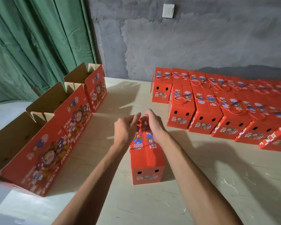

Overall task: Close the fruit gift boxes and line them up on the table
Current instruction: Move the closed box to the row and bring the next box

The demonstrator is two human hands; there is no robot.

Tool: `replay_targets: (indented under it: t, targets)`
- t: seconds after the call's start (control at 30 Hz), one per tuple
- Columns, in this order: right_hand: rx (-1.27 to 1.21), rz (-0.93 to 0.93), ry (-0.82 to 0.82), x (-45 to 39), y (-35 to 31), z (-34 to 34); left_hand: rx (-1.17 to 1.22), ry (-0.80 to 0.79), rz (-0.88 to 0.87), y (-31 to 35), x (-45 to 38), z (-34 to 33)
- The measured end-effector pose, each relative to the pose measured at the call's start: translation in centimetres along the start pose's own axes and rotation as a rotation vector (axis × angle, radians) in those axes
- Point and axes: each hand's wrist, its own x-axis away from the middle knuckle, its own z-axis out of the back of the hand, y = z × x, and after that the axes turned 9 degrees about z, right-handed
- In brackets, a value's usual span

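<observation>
A red fruit gift box stands in the middle of the table with its top flaps folded together. Above its far end my left hand and my right hand both pinch its red rope handle, which rises from the box top. On the right, several shut red boxes with rope handles stand in two rows. Along the left edge three red boxes stand with their brown flaps up.
The table is pale wood with scratches, and its bare part runs along the near side and the middle. A grey wall with a white switch plate stands behind. A green curtain hangs at the left.
</observation>
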Motion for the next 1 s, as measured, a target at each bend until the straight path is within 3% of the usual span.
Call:
replay_targets:
  t: [0.2,0.33,0.4,1.0]
  targets:
    - [0.045,0.105,0.07,-1.4,-1.9,-0.1,-0.178,0.012,-0.27,-1.6,4.5,-1.7]
    - [0.077,0.157,0.082,-2.7,-4.2,-0.3,-0.484,-0.227,-0.359,-3.5,5.7,-2.9]
    - [0.094,0.177,0.081,-3.2,-5.2,-0.4,-0.551,-0.253,-0.452,-4.0,5.6,-3.4]
    - [0.291,0.27,0.131,-12.5,-10.6,2.3,-0.735,-0.329,-0.542,-1.3,-7.3,-8.7]
